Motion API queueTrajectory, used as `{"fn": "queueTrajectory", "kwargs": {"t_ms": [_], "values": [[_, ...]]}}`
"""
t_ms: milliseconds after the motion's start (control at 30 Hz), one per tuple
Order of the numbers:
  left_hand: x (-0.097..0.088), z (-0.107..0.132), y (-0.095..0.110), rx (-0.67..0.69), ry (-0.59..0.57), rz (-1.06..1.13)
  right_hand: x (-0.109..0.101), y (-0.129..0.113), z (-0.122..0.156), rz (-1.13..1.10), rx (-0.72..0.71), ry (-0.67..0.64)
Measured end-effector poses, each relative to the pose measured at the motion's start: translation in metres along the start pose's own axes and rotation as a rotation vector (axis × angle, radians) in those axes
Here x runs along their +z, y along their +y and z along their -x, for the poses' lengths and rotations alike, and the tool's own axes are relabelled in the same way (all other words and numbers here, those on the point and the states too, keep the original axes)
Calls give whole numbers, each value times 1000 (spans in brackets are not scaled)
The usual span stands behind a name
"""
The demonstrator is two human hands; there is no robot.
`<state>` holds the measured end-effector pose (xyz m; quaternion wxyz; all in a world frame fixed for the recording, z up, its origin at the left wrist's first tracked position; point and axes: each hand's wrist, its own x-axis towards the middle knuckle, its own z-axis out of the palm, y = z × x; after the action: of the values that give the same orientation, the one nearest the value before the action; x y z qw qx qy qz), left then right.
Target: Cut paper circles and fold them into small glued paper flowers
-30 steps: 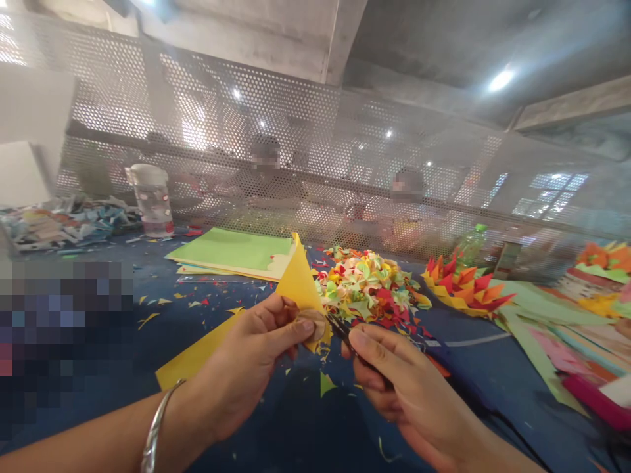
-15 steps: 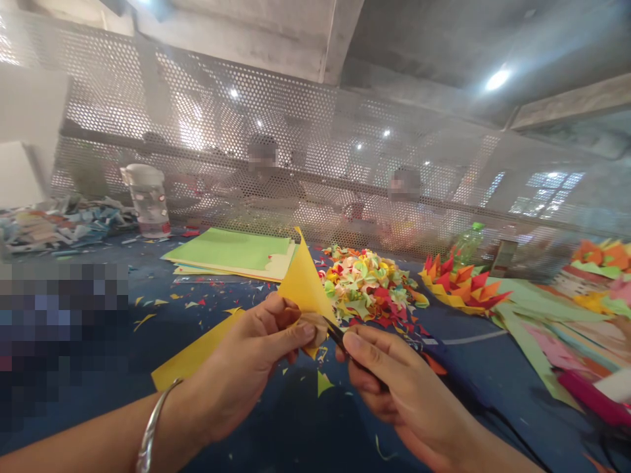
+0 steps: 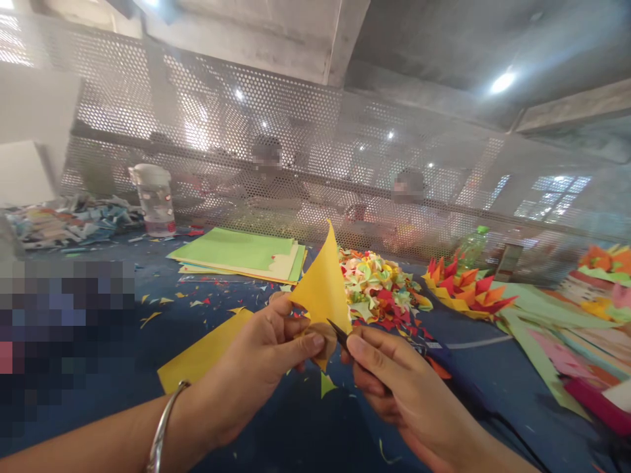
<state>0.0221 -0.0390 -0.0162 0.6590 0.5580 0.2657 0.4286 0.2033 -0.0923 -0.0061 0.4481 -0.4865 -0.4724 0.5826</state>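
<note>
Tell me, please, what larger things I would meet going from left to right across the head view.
Heap of paper strips, white-lidded bottle, stack of paper sheets, yellow paper held in the left hand, pile of small paper shapes, spiky red-and-orange paper piece, orange paper shapes at the right edge.

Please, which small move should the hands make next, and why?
Probably the right hand should guide its dark pointed tool along the round brown piece: the tip appears close to that edge, and the left hand pinches the piece against yellow paper.
</note>
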Motion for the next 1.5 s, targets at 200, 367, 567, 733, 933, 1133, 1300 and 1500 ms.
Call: {"fn": "queueTrajectory", "kwargs": {"t_ms": [200, 367, 567, 733, 933, 1133, 1300, 1500], "values": [[1, -1, 0, -55, 14, -14, 0, 1, -1, 30, 0, 13], [2, 1, 4, -114, 69, 31, 1, 2, 0, 54, -22, 18], [1, 1, 8, -94, 99, 34, 1, 2, 0, 87, -65, 17], [1, 0, 6, -28, 50, 86, 1, 3, -2, 125, -85, 5], [1, 1, 4, 1, 26, 98, 2, 2, -3, 86, -93, 8], [3, 1, 4, 2, 9, 83, -1, 3, -1, 108, -98, -5], [1, 1, 3, 82, -22, 57, -1, 3, -2, 138, -112, 3], [0, 1, 1, 138, -21, 3, -1, 3, -2, 186, -143, -2]]}}
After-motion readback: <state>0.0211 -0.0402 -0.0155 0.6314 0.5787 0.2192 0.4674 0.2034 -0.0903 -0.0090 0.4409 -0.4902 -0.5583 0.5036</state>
